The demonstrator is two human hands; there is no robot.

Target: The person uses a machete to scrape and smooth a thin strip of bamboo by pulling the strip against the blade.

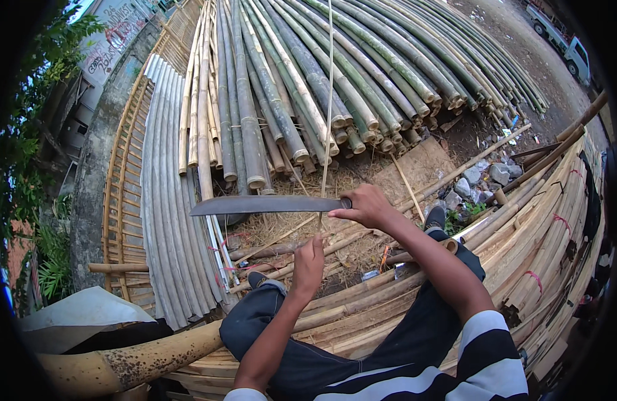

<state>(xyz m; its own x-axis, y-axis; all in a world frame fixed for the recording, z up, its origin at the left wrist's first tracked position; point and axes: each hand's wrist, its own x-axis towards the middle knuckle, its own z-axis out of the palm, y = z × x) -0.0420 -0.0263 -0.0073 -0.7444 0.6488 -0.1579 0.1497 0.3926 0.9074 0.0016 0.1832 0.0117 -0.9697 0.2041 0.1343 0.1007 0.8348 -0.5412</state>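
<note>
My right hand grips the dark handle of a machete, whose long, broad blade points left and lies nearly level. A thin, pale bamboo strip runs almost straight away from me towards the far edge of the view. My left hand is closed around the near end of this strip, a little below the blade. The blade crosses the strip close to the handle; whether the edge touches it I cannot tell. Fingers of my right hand are close beside the strip.
Long bamboo poles are stacked ahead. Corrugated sheets and a bamboo ladder-like frame lie at left. Split bamboo bundles are at right, near grey stones. A thick bamboo pole is by my left knee. A truck stands far right.
</note>
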